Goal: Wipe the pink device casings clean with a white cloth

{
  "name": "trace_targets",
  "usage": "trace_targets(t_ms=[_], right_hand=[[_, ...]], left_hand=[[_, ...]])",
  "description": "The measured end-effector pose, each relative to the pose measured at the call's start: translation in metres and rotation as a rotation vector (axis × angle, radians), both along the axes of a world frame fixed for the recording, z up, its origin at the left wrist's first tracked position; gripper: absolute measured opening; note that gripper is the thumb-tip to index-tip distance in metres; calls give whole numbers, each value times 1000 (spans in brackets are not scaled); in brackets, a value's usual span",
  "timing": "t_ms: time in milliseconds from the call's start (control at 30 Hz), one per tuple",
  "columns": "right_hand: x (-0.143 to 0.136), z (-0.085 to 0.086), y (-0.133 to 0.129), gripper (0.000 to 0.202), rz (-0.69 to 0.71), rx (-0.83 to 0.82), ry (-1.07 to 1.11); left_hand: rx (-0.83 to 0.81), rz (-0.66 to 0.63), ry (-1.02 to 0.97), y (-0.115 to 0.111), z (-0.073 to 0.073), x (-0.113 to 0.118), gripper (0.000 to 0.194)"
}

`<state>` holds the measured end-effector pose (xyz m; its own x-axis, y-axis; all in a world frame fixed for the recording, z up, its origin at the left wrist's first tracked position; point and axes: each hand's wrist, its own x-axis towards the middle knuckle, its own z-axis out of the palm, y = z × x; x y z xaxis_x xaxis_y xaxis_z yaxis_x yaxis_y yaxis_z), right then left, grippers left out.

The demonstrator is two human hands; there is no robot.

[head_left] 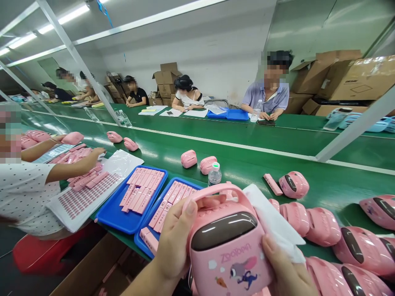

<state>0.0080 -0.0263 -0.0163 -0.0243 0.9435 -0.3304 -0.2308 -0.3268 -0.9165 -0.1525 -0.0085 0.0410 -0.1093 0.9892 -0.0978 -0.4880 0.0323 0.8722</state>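
Note:
Close in front of me is a pink handled plastic case (228, 246) with a dark glossy window, "Zootopia" lettering and a printed rabbit figure. My left hand (175, 234) grips its left side, the thumb near the base of the handle. On the right edge, my right hand (284, 263) presses with its thumb; its other fingers are hidden behind the case. A white cloth or paper (274, 218) sticks out behind the case beside my right hand. Beyond my left hand lies a blue tray (143, 224) of pink rectangular parts (173, 197).
Many similar pink cases (324, 226) crowd the green table (247, 152) on the right. Another blue tray (105, 216), a water bottle (214, 174) and sticker sheets (74, 205) are at left. A co-worker's arm (72, 164) reaches over pink parts there. Other people sit across the table.

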Motion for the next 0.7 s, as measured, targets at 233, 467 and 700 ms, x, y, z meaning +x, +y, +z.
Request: trace_targets(t_ms=[233, 467, 700], right_hand=[[-6, 33, 42, 39, 255, 722, -381], [-15, 35, 57, 38, 428, 1240, -677], [-12, -15, 51, 66, -147, 397, -351]], left_hand=[[42, -277, 367, 0, -6, -1, 31], [187, -177, 756, -3, -13, 0, 22], [101, -74, 404, 4, -12, 7, 24]])
